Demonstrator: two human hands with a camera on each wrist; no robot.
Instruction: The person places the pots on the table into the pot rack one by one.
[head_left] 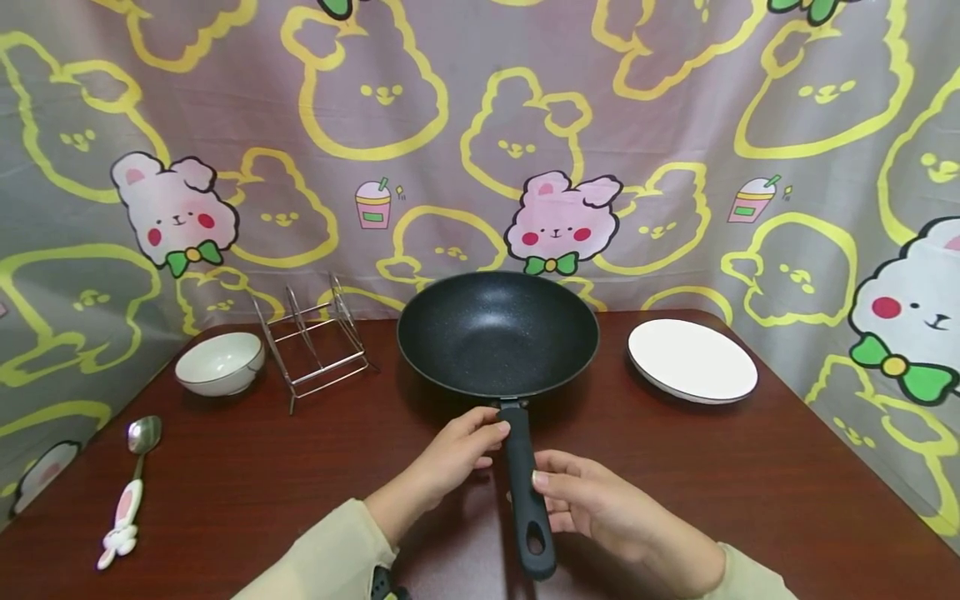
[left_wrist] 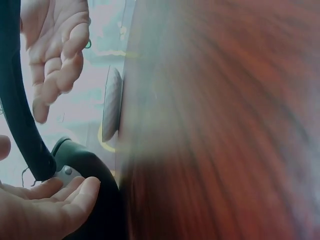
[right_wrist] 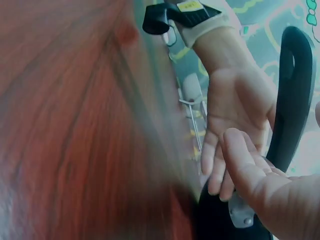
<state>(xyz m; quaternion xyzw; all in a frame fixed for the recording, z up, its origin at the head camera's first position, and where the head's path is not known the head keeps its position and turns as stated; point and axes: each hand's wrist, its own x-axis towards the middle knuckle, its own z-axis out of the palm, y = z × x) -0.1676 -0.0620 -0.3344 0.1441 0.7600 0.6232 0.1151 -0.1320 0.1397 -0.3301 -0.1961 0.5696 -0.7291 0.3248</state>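
Observation:
A black wok (head_left: pixel 495 333) stands on the table with its long handle (head_left: pixel 525 492) pointing toward me. Beside the handle's upper part, near the metal joint, is my left hand (head_left: pixel 457 450), its thumb and index fingertips at the handle's left edge. My right hand (head_left: pixel 600 504) lies along the right edge lower down, its thumb tip at the grip and some fingers partly behind it. Both wrist views show the left hand (right_wrist: pixel 240 110) and the right hand (left_wrist: pixel 57 55) with loosely extended fingers, not wrapped round the handle.
At the left are a white bowl (head_left: pixel 220 364), a wire rack (head_left: pixel 318 371) and a spoon with a rabbit handle (head_left: pixel 127 508). A white plate (head_left: pixel 692 358) lies right of the wok. A patterned curtain (head_left: pixel 465 108) hangs behind the brown table (head_left: pixel 300 483).

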